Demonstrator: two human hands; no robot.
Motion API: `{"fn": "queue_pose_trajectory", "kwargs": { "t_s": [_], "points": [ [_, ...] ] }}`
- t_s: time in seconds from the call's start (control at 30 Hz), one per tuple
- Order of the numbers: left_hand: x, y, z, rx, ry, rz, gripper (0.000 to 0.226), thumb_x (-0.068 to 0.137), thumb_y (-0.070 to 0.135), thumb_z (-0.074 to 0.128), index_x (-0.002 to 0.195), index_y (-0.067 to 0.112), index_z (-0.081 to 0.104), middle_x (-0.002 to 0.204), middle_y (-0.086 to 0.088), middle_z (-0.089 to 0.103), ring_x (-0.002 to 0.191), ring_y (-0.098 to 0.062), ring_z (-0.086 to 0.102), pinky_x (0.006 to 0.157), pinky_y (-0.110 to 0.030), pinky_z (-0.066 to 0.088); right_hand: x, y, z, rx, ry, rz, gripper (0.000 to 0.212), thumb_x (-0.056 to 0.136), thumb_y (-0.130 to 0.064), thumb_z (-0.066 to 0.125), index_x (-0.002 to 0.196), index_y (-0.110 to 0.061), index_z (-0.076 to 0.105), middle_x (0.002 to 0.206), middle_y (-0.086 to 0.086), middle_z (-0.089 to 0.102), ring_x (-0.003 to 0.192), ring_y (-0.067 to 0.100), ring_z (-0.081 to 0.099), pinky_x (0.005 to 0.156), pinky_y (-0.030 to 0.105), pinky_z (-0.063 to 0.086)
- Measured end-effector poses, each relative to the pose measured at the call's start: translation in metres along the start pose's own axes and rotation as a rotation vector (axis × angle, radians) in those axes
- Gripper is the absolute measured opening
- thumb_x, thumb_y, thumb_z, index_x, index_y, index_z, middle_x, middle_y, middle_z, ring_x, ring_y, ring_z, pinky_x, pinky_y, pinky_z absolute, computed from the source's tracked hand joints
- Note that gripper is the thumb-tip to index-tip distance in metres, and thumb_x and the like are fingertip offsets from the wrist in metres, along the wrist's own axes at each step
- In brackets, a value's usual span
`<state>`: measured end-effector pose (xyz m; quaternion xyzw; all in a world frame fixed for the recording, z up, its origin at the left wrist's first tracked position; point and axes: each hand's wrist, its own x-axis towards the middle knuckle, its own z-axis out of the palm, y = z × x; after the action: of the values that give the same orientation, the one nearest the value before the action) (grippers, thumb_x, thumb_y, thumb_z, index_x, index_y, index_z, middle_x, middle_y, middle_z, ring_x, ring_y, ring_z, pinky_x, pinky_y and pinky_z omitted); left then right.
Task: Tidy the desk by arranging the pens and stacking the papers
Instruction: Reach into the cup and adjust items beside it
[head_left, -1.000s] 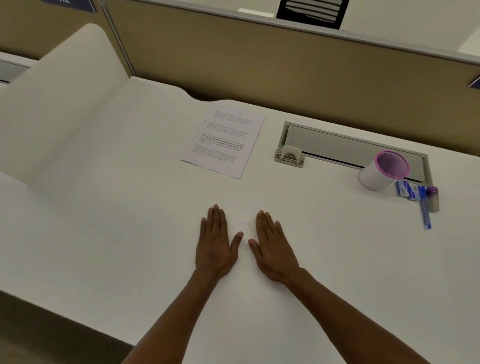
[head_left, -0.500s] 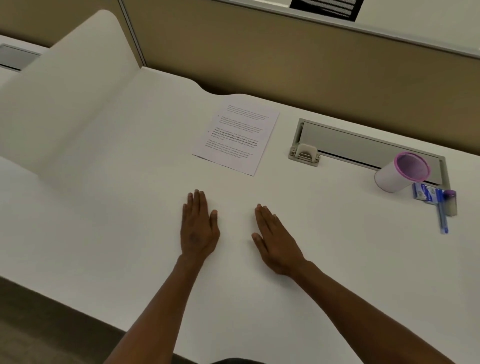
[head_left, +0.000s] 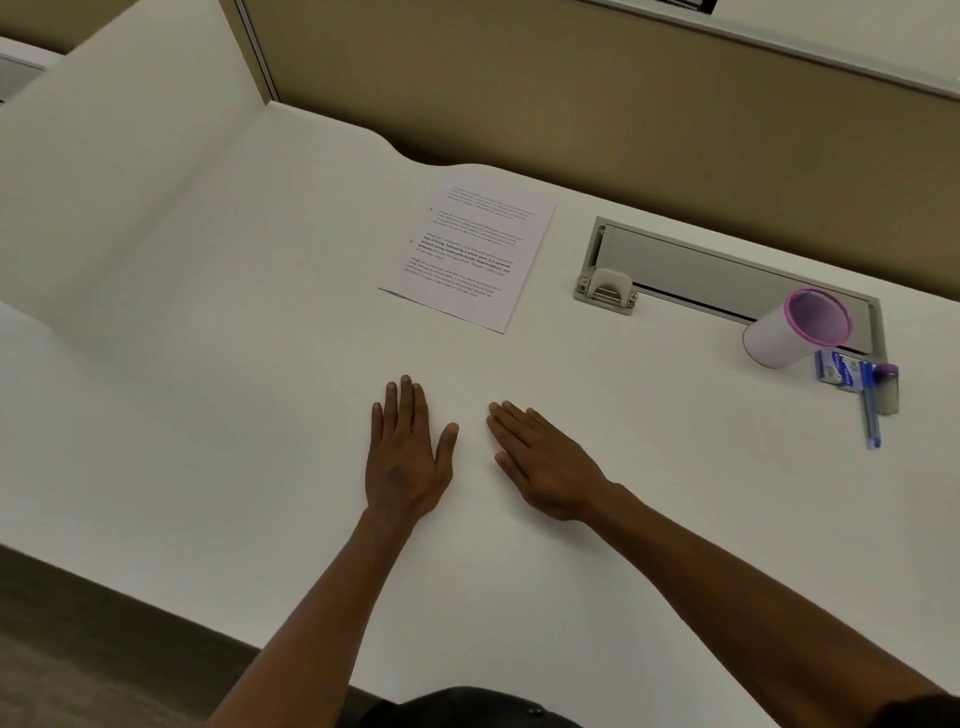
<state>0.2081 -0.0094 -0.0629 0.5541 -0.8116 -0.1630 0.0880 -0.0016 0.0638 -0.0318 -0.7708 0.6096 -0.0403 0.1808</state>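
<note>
A printed sheet of paper lies flat on the white desk, beyond my hands. A white cup with a pink rim stands at the right, tilted in the wide-angle view. Beside it a blue pen lies on the desk next to a small blue-and-white packet. My left hand rests palm down on the desk with straight fingers. My right hand also lies flat, a little to the right. Neither hand holds anything.
A grey cable tray with a flap is set into the desk behind the cup. A tan partition wall runs along the back. A white divider panel rises at the left. The desk's front edge is close to my body.
My left hand moved apart from the right, then its thumb spread out again. The view shifted, so the paper and cup sit further right and lower in frame.
</note>
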Motion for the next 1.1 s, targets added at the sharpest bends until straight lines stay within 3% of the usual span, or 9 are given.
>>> {"fn": "queue_pose_trajectory", "kwargs": {
  "t_s": [0.1,0.2,0.33,0.53,0.63,0.87,0.97,1.03,1.1],
  "points": [
    [-0.003,0.011,0.005,0.011,0.003,0.013,0.076,0.101,0.055,0.018,0.158,0.006,0.004,0.167,-0.009,0.000,0.155,-0.022,-0.004,0.127,-0.041,0.004,-0.019,0.018,-0.007,0.160,0.238,0.235,0.054,0.104,-0.040,0.026,0.152,-0.017,0.028,0.161,-0.002,0.021,0.150,0.008,0.012,0.123,0.033,0.015],
    [-0.005,0.016,0.007,0.019,0.000,0.014,0.076,0.101,0.054,0.018,0.158,0.005,0.005,0.167,-0.011,0.001,0.155,-0.023,-0.003,0.126,-0.042,0.006,-0.020,0.029,-0.010,0.254,0.314,0.493,0.054,0.104,-0.031,0.035,0.153,-0.010,0.025,0.162,0.004,0.018,0.151,0.014,0.009,0.122,0.029,0.007],
    [-0.004,0.015,0.007,0.031,0.000,0.012,0.075,0.101,0.053,0.016,0.158,0.006,0.003,0.167,-0.010,0.000,0.155,-0.022,-0.004,0.127,-0.041,0.005,-0.010,0.011,0.003,0.195,0.197,0.468,0.060,0.105,-0.032,0.030,0.154,-0.006,0.007,0.164,0.010,-0.002,0.151,0.020,-0.008,0.122,0.034,-0.006],
    [-0.004,0.016,0.008,0.035,0.004,0.007,0.070,0.103,0.048,0.018,0.158,0.007,0.005,0.167,-0.009,0.001,0.155,-0.021,-0.003,0.127,-0.040,0.003,-0.010,-0.029,0.026,0.236,0.212,0.375,0.061,0.105,-0.034,0.026,0.155,-0.009,0.001,0.164,0.004,-0.005,0.149,0.011,-0.012,0.123,0.033,-0.004],
    [-0.004,0.016,0.008,0.033,0.015,0.009,0.070,0.103,0.048,0.018,0.158,0.006,0.007,0.167,-0.009,0.002,0.155,-0.021,-0.002,0.127,-0.040,0.004,-0.002,-0.025,0.019,0.281,0.265,0.344,0.058,0.105,-0.031,0.028,0.156,-0.013,0.006,0.164,0.001,0.003,0.150,0.009,-0.002,0.123,0.029,0.002],
    [-0.004,0.013,0.010,0.033,0.014,0.007,0.070,0.102,0.049,0.015,0.158,0.008,0.006,0.167,-0.008,0.002,0.155,-0.019,-0.003,0.127,-0.040,0.005,0.000,-0.016,0.018,0.011,0.198,0.196,0.053,0.105,-0.029,0.027,0.153,-0.008,0.020,0.162,0.008,0.016,0.151,0.018,0.009,0.124,0.035,0.012],
    [-0.004,0.013,0.011,0.030,0.013,0.000,0.071,0.102,0.051,0.015,0.158,0.009,0.003,0.168,-0.006,-0.001,0.155,-0.018,-0.004,0.127,-0.039,0.004,-0.022,-0.013,0.018,-0.051,0.227,0.133,0.052,0.104,-0.030,0.032,0.151,-0.008,0.030,0.159,0.008,0.028,0.149,0.017,0.021,0.120,0.026,0.010],
    [-0.003,0.013,0.011,0.034,0.016,-0.002,0.071,0.102,0.051,0.015,0.158,0.009,0.004,0.168,-0.007,0.000,0.155,-0.019,-0.004,0.127,-0.039,0.003,-0.031,-0.012,0.014,0.034,0.260,0.145,0.049,0.103,-0.030,0.037,0.148,-0.011,0.037,0.155,0.004,0.036,0.145,0.015,0.030,0.118,0.022,0.015],
    [-0.003,0.013,0.012,0.036,0.023,0.000,0.071,0.103,0.051,0.017,0.158,0.008,0.006,0.167,-0.008,0.002,0.155,-0.020,-0.002,0.127,-0.039,0.004,-0.034,-0.007,0.006,0.218,0.386,0.268,0.042,0.100,-0.023,0.047,0.141,-0.012,0.049,0.146,0.005,0.050,0.136,0.016,0.046,0.114,0.023,0.029]
  ]
}}
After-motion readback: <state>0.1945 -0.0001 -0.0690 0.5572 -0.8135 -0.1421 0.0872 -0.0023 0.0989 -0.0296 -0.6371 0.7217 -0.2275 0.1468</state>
